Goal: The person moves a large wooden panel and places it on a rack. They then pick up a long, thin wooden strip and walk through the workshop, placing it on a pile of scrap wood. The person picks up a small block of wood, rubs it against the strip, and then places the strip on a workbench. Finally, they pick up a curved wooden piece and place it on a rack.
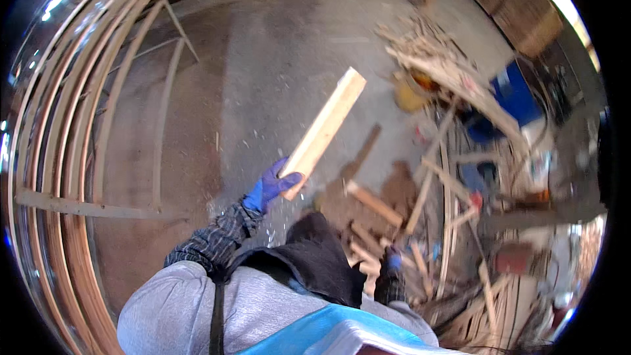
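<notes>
- Left hand (275,185), blue-gloved, grips the lower end of a pale wooden board (323,131), raised over the concrete floor (263,79).
- Right hand (393,263), low beside the scrap wood pile (378,223); its grasp cannot be told.
- Curved wooden strips (66,158) stand far left.

The right hand (392,264) at 5 o'clock is mostly hidden among wood offcuts (368,253), so its grip cannot be told. The left hand (275,184) covers the lower end of 1 pale board (324,130). The scrap heap (460,79) at 2 o'clock is blurred. The curved wooden frame (62,158) at 9 o'clock runs off the rim.
</notes>
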Motion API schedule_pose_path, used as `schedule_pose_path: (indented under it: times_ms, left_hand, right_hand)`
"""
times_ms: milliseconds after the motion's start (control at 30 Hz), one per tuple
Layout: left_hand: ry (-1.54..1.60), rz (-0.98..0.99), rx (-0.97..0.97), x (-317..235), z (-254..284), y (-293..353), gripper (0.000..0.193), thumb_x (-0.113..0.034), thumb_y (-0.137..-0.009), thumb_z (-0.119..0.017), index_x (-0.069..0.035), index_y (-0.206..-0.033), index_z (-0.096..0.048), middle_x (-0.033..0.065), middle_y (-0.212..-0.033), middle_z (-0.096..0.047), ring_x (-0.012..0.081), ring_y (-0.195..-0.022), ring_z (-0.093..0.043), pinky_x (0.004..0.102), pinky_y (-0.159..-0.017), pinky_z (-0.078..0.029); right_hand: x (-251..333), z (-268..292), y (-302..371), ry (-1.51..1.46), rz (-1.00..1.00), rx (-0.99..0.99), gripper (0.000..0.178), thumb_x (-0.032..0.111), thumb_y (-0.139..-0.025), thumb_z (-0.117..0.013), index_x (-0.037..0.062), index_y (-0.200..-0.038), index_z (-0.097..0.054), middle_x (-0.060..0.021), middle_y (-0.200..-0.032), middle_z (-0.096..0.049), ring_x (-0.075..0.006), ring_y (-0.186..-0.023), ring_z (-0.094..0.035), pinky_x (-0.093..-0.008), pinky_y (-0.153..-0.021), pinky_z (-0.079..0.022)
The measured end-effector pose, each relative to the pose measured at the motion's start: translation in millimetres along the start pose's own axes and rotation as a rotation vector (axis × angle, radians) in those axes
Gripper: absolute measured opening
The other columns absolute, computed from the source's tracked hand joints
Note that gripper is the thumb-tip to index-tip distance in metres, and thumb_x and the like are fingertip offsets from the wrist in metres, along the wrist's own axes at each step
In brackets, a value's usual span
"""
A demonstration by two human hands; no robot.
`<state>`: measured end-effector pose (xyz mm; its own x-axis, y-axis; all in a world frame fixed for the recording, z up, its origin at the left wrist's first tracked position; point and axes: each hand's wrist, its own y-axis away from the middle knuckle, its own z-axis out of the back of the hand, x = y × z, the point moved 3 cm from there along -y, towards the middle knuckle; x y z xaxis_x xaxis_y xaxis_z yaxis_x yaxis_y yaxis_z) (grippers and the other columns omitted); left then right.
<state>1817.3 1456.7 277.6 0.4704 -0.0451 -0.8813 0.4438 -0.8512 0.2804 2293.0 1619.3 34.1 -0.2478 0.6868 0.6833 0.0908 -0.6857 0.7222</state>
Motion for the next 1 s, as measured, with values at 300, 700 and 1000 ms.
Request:
schedule_pose_path:
  times_ms: [300, 700, 1000]
  left_hand:
    - [0.301, -0.208, -0.503, -17, 108, -164, 0.027, -0.021, -0.089, -0.059, -0.003, -0.108, -0.057, -0.0011, -0.087, -0.059, 0.0066, -0.076, -0.055, 0.0210, -0.066, -0.045]
    - [0.355, -0.396, -0.814, -174, 276, -360, 0.033, -0.027, -0.089, -0.058, -0.004, -0.112, -0.053, 0.0019, -0.089, -0.058, 0.0097, -0.073, -0.056, 0.0241, -0.062, -0.047]
    - [0.037, -0.408, -0.632, -290, 416, -574, 0.030, -0.020, -0.091, -0.054, -0.003, -0.115, -0.052, -0.0001, -0.083, -0.055, 0.0071, -0.073, -0.048, 0.0220, -0.061, -0.042]
  right_hand:
    - [302, -308, -119, 0.297, 0.248, 0.367, 0.029, 0.018, -0.086, -0.061, 0.0037, -0.110, -0.058, -0.0035, -0.088, -0.061, -0.0117, -0.074, -0.056, -0.0239, -0.060, -0.044]
    - [448, -812, -21, 0.661, 0.157, 1.151, 0.031, 0.033, -0.088, -0.058, 0.0048, -0.101, -0.061, -0.0039, -0.080, -0.063, -0.0115, -0.061, -0.058, -0.0227, -0.054, -0.044]
    - [592, -1016, -144, 0.398, 0.493, 1.197, 0.018, 0.015, -0.084, -0.063, 0.0014, -0.095, -0.058, -0.0043, -0.086, -0.059, -0.0177, -0.069, -0.060, -0.0282, -0.060, -0.052]
